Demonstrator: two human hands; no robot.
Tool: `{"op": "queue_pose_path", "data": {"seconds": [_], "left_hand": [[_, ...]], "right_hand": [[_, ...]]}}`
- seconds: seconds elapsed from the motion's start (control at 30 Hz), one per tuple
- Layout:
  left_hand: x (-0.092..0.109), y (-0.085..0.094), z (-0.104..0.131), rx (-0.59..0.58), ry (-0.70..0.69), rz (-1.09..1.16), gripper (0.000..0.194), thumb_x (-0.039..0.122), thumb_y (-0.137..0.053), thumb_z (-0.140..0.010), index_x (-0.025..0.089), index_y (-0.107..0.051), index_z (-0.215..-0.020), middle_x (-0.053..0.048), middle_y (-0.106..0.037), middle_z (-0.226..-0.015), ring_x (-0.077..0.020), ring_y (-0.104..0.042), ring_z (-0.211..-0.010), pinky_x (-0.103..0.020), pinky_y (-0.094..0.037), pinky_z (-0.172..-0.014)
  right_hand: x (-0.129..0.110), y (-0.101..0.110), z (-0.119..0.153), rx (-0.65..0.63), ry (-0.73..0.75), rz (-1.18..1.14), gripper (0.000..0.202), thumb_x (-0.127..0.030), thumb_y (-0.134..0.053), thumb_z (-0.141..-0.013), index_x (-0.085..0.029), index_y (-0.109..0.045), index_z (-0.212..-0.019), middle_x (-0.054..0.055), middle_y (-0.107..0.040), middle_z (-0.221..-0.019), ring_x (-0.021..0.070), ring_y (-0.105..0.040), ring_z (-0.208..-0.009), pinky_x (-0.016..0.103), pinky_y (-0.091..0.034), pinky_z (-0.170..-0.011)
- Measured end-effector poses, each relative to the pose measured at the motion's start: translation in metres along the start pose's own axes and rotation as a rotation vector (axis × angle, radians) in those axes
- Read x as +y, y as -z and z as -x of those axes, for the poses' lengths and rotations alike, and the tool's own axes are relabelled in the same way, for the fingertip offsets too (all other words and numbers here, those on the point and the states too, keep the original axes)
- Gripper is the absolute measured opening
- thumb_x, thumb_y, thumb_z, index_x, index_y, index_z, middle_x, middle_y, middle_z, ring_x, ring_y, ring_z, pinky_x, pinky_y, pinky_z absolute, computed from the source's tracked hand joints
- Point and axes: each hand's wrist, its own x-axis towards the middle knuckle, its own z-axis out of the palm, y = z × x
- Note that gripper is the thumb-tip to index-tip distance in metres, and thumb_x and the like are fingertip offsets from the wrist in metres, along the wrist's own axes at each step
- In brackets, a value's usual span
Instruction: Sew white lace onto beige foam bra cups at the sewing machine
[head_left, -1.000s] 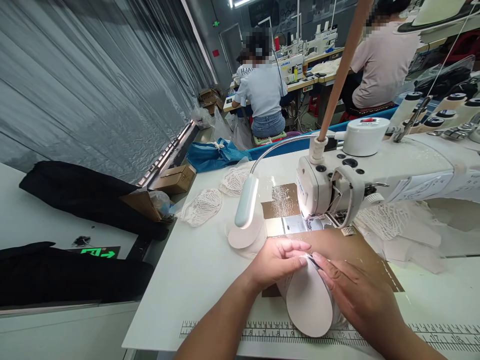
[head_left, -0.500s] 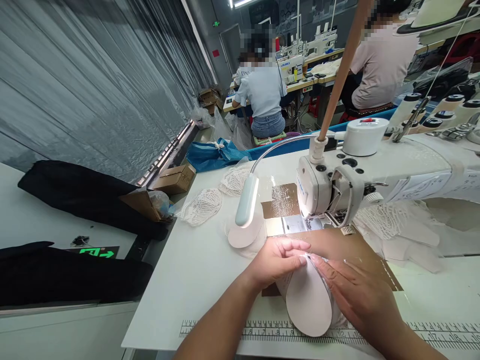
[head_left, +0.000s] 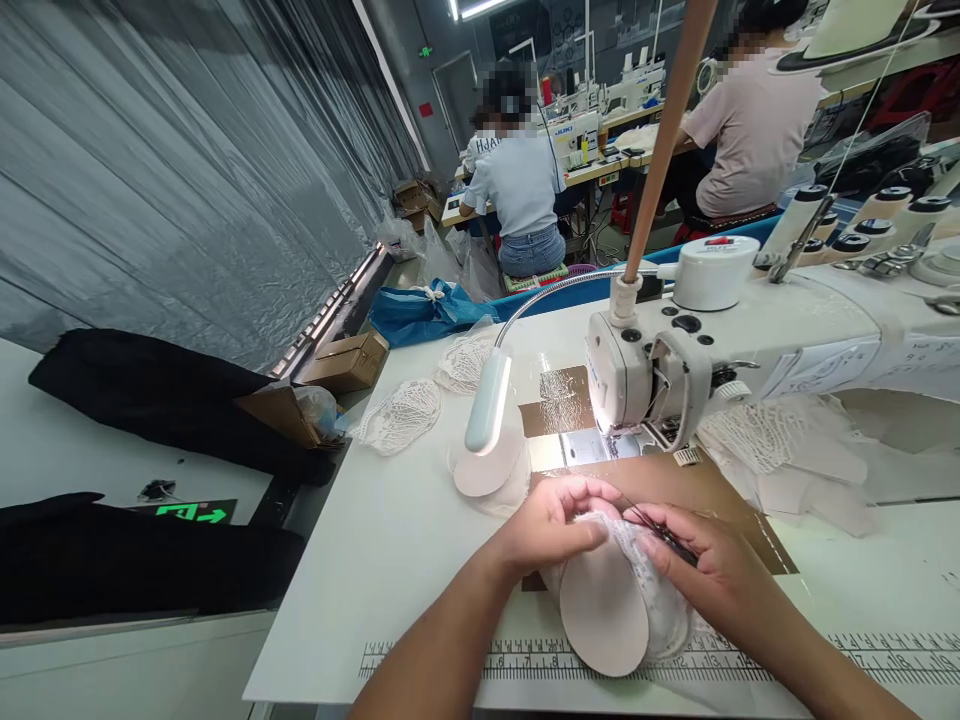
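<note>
My left hand [head_left: 566,520] is closed, thumb against fingers, on the upper edge of a white lace piece [head_left: 660,600]. A smooth pale oval pad [head_left: 604,610] lies on the lace's left side, its rounded end toward me. In my right hand [head_left: 712,570] is a slim dark pair of thread snips [head_left: 671,542], its thin points at the lace edge near my left fingertips. Just beyond both hands stands the sewing machine head [head_left: 622,375], its needle area [head_left: 611,440] lit.
A lamp [head_left: 487,400] on a bent neck overhangs another pale pad [head_left: 487,475]. Lace pieces [head_left: 401,415] lie at the table's left, and more lace [head_left: 757,435] lies under the machine arm. A printed ruler [head_left: 525,660] runs along the front edge. Two seated people [head_left: 525,190] [head_left: 757,120] work beyond.
My right hand has shifted from lying along the pad to gripping the dark snips, which now show. The lace has turned outward on the pad's right side. The view has shifted slightly.
</note>
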Motion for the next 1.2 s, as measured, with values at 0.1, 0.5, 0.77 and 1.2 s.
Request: {"op": "queue_pose_path", "data": {"seconds": [0.1,0.5,0.77,1.2], "left_hand": [[-0.003,-0.003,-0.002,-0.001,-0.047,-0.111,0.040,0.030,-0.081,-0.069,0.014,-0.066,-0.103,-0.009,-0.067,-0.104,-0.0210,-0.061,-0.097,-0.029,-0.046,-0.086],[-0.007,-0.002,-0.004,-0.048,0.023,-0.126,0.041,0.046,-0.071,-0.078,0.009,-0.073,-0.097,-0.014,-0.072,-0.101,-0.0252,-0.065,-0.095,-0.033,-0.048,-0.086],[-0.008,-0.005,-0.005,-0.066,0.043,-0.159,0.044,0.049,-0.072,-0.076,0.010,-0.075,-0.095,-0.013,-0.073,-0.096,-0.0257,-0.066,-0.093,-0.032,-0.049,-0.084],[-0.008,-0.005,-0.003,-0.010,0.078,-0.225,0.042,0.052,-0.073,-0.072,0.011,-0.073,-0.081,-0.007,-0.068,-0.078,-0.0171,-0.059,-0.071,-0.026,-0.044,-0.066]], "right_hand": [[-0.001,-0.002,0.000,0.057,0.040,-0.017,0.023,-0.032,-0.051,-0.091,-0.022,-0.069,-0.100,0.004,-0.074,-0.094,0.0225,-0.070,-0.083,0.029,-0.057,-0.063],[0.010,-0.006,0.004,0.155,0.200,0.208,0.014,-0.027,-0.051,-0.092,-0.025,-0.063,-0.099,0.001,-0.067,-0.089,0.0137,-0.066,-0.076,0.022,-0.053,-0.064],[0.016,-0.015,0.005,0.117,0.273,0.406,0.015,-0.021,-0.041,-0.092,-0.020,-0.056,-0.092,0.002,-0.066,-0.074,0.0167,-0.065,-0.064,0.027,-0.047,-0.053],[0.016,-0.012,0.005,0.122,0.168,0.290,0.015,-0.027,-0.038,-0.095,-0.023,-0.050,-0.087,0.000,-0.063,-0.070,0.0165,-0.060,-0.060,0.027,-0.044,-0.052]]}}
